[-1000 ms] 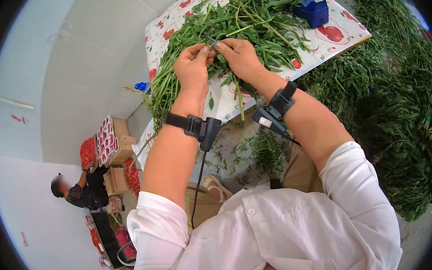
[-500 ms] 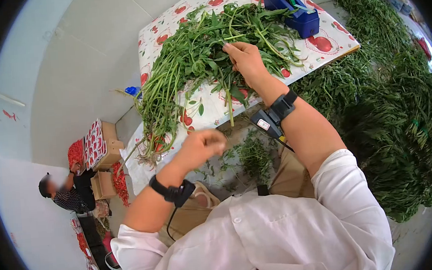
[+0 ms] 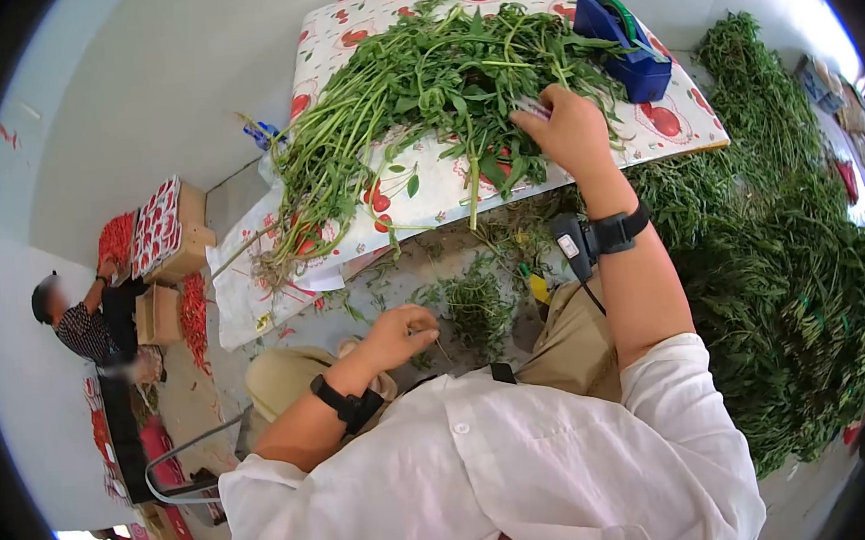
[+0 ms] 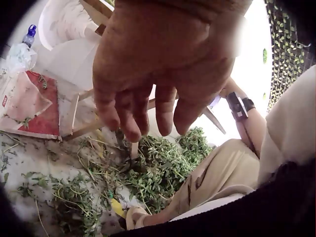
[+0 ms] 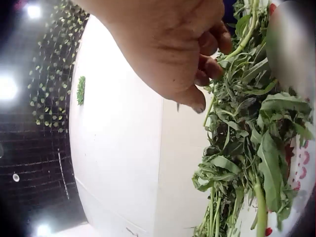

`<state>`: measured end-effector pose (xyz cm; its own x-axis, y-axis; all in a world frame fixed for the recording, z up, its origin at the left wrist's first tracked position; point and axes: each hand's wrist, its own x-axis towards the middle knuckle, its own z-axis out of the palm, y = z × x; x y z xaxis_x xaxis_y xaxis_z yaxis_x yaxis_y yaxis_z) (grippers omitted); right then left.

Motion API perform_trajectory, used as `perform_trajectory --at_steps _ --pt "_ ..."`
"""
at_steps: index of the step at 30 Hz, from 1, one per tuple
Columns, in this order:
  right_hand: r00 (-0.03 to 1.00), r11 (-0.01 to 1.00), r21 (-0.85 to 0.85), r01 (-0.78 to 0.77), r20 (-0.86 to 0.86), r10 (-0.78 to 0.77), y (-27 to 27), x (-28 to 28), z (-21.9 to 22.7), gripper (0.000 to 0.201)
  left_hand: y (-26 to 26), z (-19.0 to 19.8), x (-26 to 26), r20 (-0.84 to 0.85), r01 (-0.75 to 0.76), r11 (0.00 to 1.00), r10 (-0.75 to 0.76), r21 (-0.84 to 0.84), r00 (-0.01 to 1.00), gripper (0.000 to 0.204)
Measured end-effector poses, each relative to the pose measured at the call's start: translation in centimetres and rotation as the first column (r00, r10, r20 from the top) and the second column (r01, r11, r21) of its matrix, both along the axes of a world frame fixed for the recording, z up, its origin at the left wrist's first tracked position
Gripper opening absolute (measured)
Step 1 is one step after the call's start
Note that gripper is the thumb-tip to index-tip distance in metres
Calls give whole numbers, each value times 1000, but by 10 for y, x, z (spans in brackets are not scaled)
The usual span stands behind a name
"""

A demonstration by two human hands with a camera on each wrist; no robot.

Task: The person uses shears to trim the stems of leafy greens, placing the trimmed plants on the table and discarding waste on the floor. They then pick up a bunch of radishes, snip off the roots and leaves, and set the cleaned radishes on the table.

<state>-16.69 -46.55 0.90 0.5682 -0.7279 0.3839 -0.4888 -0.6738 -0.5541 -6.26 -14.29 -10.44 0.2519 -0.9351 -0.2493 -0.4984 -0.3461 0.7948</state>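
Well, the left hand (image 3: 395, 339) hangs before the table (image 3: 431, 196), fingers apart; over its greens (image 3: 439, 79), the right hand (image 3: 575, 132) curls its fingers, hold unclear; bag (image 4: 43, 111) print unreadable.

- We see mid-green leaves (image 3: 459, 67) with paler, yellow-green stems (image 3: 342, 116).
- Our desk (image 3: 355, 243) wears white, patterned with red fruit and small green leaf prints.
- We find the dispenser (image 3: 645, 79) deep blue, its roll (image 3: 624, 18) bright green.
- We make out a darker green heap (image 3: 795, 285).
- Our shirt (image 3: 397, 473) is plain white, our trousers (image 3: 570, 346) beige, our straps (image 3: 618, 232) black.
- We notice a black top (image 3: 81, 335) with pale speckles.
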Motion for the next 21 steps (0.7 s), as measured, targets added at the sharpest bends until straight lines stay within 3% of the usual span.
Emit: perform_trajectory --at_steps 2,4,8,9,11,13,17,21 --pt "999 991 -127 -45 -17 43 9 9 -11 45 1 0 0 -78 -90 996 91 12 993 16" --pt "997 950 -307 -59 22 69 25 20 -21 50 3 0 1 -41 -115 993 115 16 992 16" --pt "946 967 -157 -199 -287 148 45 37 -24 45 11 -4 1 -10 -146 989 145 -38 989 17" --pt "956 964 -173 -202 -249 155 36 41 -33 37 13 -3 2 -45 -173 985 173 -6 984 17" --pt "964 968 -195 -158 -243 108 16 44 -39 38 15 -1 3 -117 -226 972 231 58 966 17" --pt "963 974 -196 -110 -265 56 2 46 -36 35 17 0 9 -115 -272 962 270 -7 956 17" --pt "988 969 -246 21 -144 -57 -26 53 -48 30 17 9 21 -127 -382 916 368 -120 921 16" --pt "983 964 -241 110 -115 -141 -41 54 -51 30 12 31 32 -33 -425 873 430 -237 902 15"
